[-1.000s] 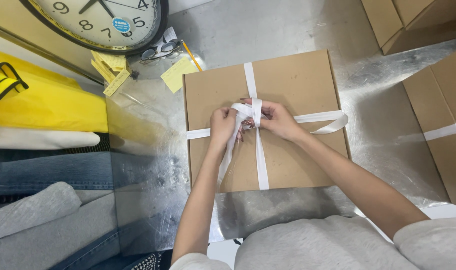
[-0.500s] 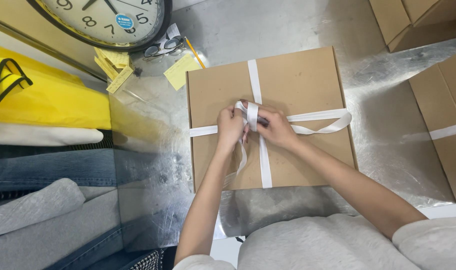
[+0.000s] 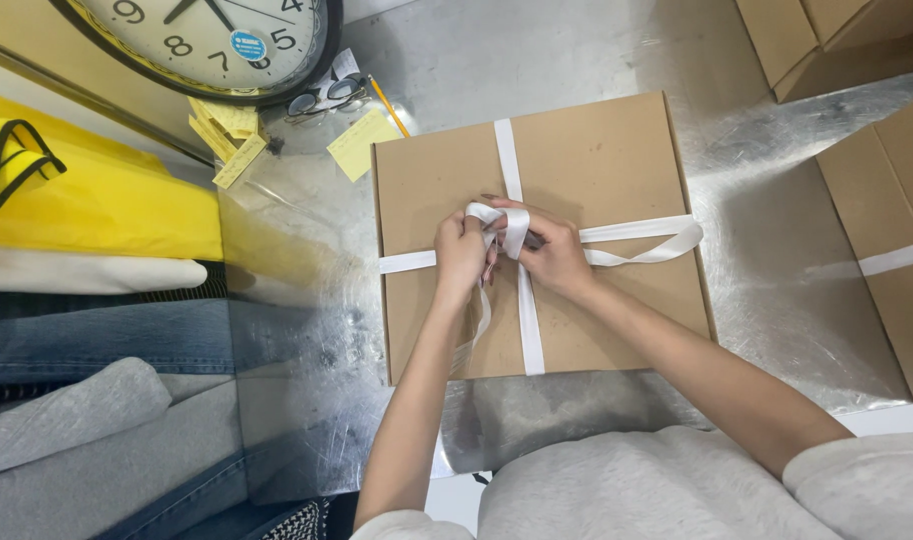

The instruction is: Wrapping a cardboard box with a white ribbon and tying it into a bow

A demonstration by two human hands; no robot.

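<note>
We look down on a shiny, scuffed metal table point(image 3: 577, 60) where a flat, square cardboard box point(image 3: 597, 170) lies in the middle, matte brown and smooth. A white ribbon point(image 3: 507, 160) crosses it both ways, one band running top to bottom and one side to side, meeting near the centre of the lid.

Both hands sit at that crossing. The left hand point(image 3: 461, 255) is closed around a strand of ribbon, and a loose tail hangs from it down over the front of the box. The right hand point(image 3: 555, 258) is touching it, fingers pinched on a small loop of ribbon at the knot. A longer, flattened loop of the ribbon trails off to the right across the lid.

Around the box we see, at the top left, a large round wall clock point(image 3: 217, 40) lying flat with a dark rim, a pair of glasses point(image 3: 327, 97) just below it, a pencil point(image 3: 389, 106), and yellow sticky notes point(image 3: 362, 145) just beside the box's corner. Further left lies a bright yellow folded fabric point(image 3: 97, 205), then pale, denim and grey folded cloth below it. On the right stands another ribboned cardboard box point(image 3: 892, 220), with more plain boxes point(image 3: 827, 40) at the top right. Nothing blocks the hands.
</note>
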